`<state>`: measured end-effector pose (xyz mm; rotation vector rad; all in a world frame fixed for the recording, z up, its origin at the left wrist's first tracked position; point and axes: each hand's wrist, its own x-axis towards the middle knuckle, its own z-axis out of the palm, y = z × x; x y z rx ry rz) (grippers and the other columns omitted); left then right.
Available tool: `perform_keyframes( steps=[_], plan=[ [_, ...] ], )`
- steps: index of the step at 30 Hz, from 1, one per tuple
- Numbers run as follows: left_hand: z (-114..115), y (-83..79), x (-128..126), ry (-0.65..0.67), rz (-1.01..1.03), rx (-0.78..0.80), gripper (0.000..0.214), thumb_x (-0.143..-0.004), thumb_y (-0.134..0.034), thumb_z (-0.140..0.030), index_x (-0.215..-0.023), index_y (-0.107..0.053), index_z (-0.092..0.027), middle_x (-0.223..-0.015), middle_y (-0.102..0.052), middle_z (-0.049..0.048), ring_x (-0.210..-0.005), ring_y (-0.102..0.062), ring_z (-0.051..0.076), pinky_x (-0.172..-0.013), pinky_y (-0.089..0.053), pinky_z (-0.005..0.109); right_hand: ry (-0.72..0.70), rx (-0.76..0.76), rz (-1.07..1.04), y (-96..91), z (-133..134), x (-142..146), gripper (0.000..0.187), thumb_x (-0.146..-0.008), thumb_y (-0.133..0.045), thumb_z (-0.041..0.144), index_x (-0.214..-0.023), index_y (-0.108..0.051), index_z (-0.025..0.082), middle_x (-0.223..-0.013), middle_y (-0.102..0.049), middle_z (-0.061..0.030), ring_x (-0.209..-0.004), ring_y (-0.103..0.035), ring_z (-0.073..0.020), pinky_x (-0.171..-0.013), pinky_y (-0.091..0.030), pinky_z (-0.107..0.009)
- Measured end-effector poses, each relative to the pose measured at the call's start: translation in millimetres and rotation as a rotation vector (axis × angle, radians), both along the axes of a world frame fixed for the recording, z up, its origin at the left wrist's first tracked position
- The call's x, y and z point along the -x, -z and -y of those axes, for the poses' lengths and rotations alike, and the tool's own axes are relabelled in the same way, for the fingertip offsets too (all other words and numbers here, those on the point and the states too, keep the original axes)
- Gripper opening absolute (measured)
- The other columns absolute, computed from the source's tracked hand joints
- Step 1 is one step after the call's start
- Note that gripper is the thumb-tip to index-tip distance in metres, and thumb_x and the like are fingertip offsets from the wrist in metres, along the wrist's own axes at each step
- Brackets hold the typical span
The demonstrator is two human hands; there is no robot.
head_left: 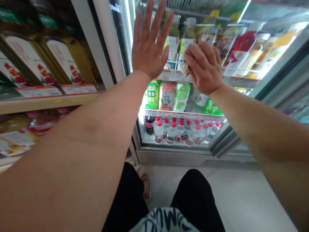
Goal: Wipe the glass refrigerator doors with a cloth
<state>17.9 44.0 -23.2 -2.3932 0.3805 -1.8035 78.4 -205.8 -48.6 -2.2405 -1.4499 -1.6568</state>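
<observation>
My left hand (pixel 150 48) is raised with its fingers spread, in front of the glass of a drinks fridge, near the left edge of the door. It holds nothing; whether the palm touches the glass I cannot tell. My right hand (pixel 205 66) is closed around a crumpled beige cloth (pixel 186 67), which pokes out at the left of the fingers. Behind both hands are shelves of drinks, with bottles (pixel 189 35) on the upper one. Green and pink cartons (pixel 167 96) stand on the shelf below.
Small red-capped water bottles (pixel 172 132) fill the fridge bottom. On the left, a store shelf (pixel 48 101) carries large bottles (pixel 62 61) with price tags. A grey door frame (pixel 272 96) runs down the right. Below lies a pale tiled floor (pixel 241 196), with my knees close to the fridge.
</observation>
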Motion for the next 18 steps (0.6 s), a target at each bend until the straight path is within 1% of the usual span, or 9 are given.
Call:
perform_keyframes(
  steps=[2, 4, 5, 7, 9, 11, 15, 17, 18],
  plan=[
    [1.3, -0.6, 1.4, -0.031, 0.004, -0.017, 0.065, -0.098, -0.037, -0.028, -0.163, -0.029, -0.029, -0.169, -0.022, -0.0046, -0.159, -0.009, 0.023, -0.131, -0.004, 0.049, 0.008, 0.095, 0.031, -19.5, 4.2, 4.0, 0.052, -0.103, -0.037, 0.040, -0.153, -0.044, 0.031, -0.162, -0.037, 0.0035, -0.152, -0.033, -0.0275, -0.126, -0.026, -0.057],
    [3.4, -1.6, 3.2, -0.088, -0.008, -0.035, 0.067, -0.097, -0.037, -0.024, -0.164, -0.028, -0.024, -0.169, -0.021, 0.0009, -0.159, -0.010, 0.027, -0.130, -0.005, 0.053, 0.016, 0.114, 0.084, -41.5, 6.3, 4.8, 0.052, -0.104, -0.036, 0.040, -0.156, -0.041, 0.032, -0.163, -0.035, 0.0042, -0.152, -0.032, -0.0289, -0.126, -0.024, -0.059],
    [4.5, -2.0, 4.3, -0.119, -0.020, -0.037, 0.068, -0.097, -0.038, -0.022, -0.164, -0.027, -0.022, -0.170, -0.020, 0.0033, -0.158, -0.010, 0.030, -0.129, -0.005, 0.054, 0.039, 0.038, 0.101, -51.0, 5.9, 3.7, 0.053, -0.105, -0.034, 0.041, -0.157, -0.038, 0.030, -0.164, -0.033, 0.0023, -0.153, -0.030, -0.0305, -0.126, -0.023, -0.060],
    [6.3, -2.7, 6.6, -0.154, -0.052, -0.036, 0.069, -0.098, -0.038, -0.021, -0.165, -0.025, -0.020, -0.170, -0.019, 0.0060, -0.158, -0.011, 0.033, -0.128, -0.004, 0.056, 0.123, -0.252, 0.080, -62.5, 2.1, -0.3, 0.055, -0.107, -0.029, 0.041, -0.157, -0.042, 0.019, -0.165, -0.031, -0.0047, -0.154, -0.025, -0.0341, -0.124, -0.023, -0.060],
    [7.3, -3.6, 7.9, -0.148, -0.075, -0.036, 0.068, -0.099, -0.038, -0.023, -0.166, -0.022, -0.021, -0.170, -0.017, 0.0060, -0.157, -0.011, 0.035, -0.128, -0.003, 0.056, 0.180, -0.450, 0.077, -62.8, -3.7, -4.3, 0.057, -0.108, -0.026, 0.039, -0.154, -0.046, 0.013, -0.164, -0.033, -0.0093, -0.154, -0.025, -0.0352, -0.124, -0.025, -0.055],
    [7.7, -5.3, 7.1, -0.143, -0.096, -0.027, 0.069, -0.099, -0.039, -0.023, -0.166, -0.022, -0.021, -0.170, -0.016, 0.0049, -0.157, -0.010, 0.035, -0.128, -0.003, 0.057, 0.162, -0.349, 0.142, -55.6, -7.8, -5.4, 0.056, -0.108, -0.026, 0.037, -0.156, -0.042, 0.015, -0.164, -0.033, -0.0082, -0.154, -0.027, -0.0341, -0.125, -0.025, -0.053],
    [8.5, -9.1, 1.3, -0.199, -0.174, 0.012, 0.077, -0.095, -0.045, -0.019, -0.167, -0.018, -0.019, -0.171, -0.013, 0.0077, -0.157, -0.008, 0.038, -0.126, 0.000, 0.064, 0.047, 0.149, 0.273, -41.9, -6.0, -1.2, 0.056, -0.108, -0.030, 0.038, -0.162, -0.025, 0.026, -0.168, -0.024, 0.0014, -0.156, -0.021, -0.0291, -0.127, -0.023, -0.054],
    [8.5, -9.6, -0.7, -0.174, -0.177, 0.016, 0.078, -0.094, -0.046, -0.018, -0.167, -0.017, -0.020, -0.171, -0.014, 0.0086, -0.157, -0.008, 0.038, -0.125, 0.001, 0.065, 0.003, 0.214, 0.305, -39.9, -4.1, -1.8, 0.055, -0.108, -0.031, 0.037, -0.162, -0.026, 0.028, -0.168, -0.024, 0.0026, -0.156, -0.021, -0.0271, -0.126, -0.024, -0.054],
    [8.4, -9.3, -1.1, -0.149, -0.169, 0.015, 0.079, -0.094, -0.047, -0.017, -0.167, -0.018, -0.021, -0.171, -0.014, 0.0087, -0.157, -0.008, 0.038, -0.125, 0.001, 0.065, -0.007, 0.176, 0.310, -39.7, -4.0, -3.6, 0.054, -0.108, -0.030, 0.037, -0.161, -0.028, 0.027, -0.167, -0.027, 0.0018, -0.156, -0.024, -0.0267, -0.126, -0.026, -0.054]
  ],
)
